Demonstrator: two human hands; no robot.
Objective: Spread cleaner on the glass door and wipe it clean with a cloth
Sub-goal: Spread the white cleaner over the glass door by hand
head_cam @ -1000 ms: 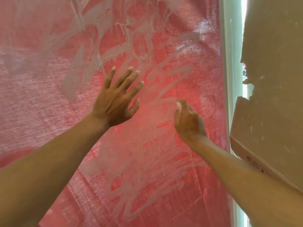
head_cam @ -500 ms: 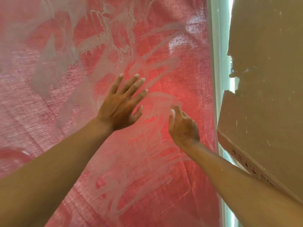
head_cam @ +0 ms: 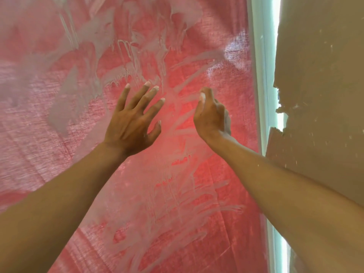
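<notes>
Both hands, left hand (head_cam: pixel 131 123) and right hand (head_cam: pixel 211 117), against the cleaner-smeared glass door (head_cam: pixel 59 75).

glass door (head_cam: pixel 49 119): wide open from 6 round to 12, nothing sticking out of it
frame (head_cam: pixel 260 99): pale strip boxing in the 3 o'clock side
cardboard (head_cam: pixel 323 75): torn sheet past the frame, blocks 1 to 4

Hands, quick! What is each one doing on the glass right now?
Left hand: open, fingers spread, on the soapy glass door.
Right hand: fingers hidden; cannot tell if open or holding anything.
</notes>
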